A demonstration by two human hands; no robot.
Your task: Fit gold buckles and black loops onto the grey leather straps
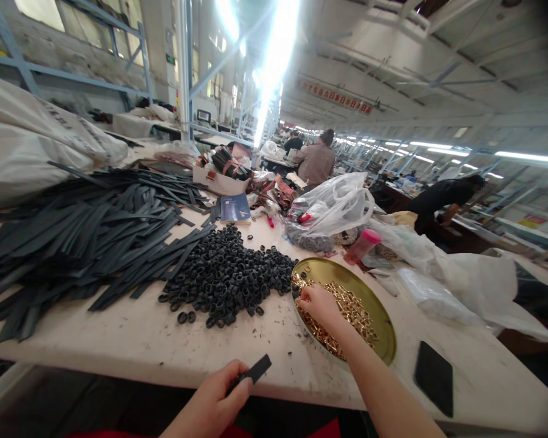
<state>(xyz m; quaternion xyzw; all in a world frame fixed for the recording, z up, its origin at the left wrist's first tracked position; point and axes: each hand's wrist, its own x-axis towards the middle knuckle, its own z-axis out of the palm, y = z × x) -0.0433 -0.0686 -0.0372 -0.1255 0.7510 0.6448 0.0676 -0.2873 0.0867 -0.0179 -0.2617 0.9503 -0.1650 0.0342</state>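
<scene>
- Pale counter [132,340], front edge: left grip [231,392] clamps black strip [260,367]; likely light, flexible; hold near one end.
- Right grip [318,309] amid gold pieces [351,304], likely hard, slippery: closure cannot be determined.

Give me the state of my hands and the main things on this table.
Left hand: closed on a strip
Right hand: in the tray, grip unclear
Tray: uncovered, holding gold pieces
Black rings: heaped loose
Long strips: piled loosely
Phone: lying flat
Jar: lid on
Booklet: closed
Plastic bag: crumpled
</scene>
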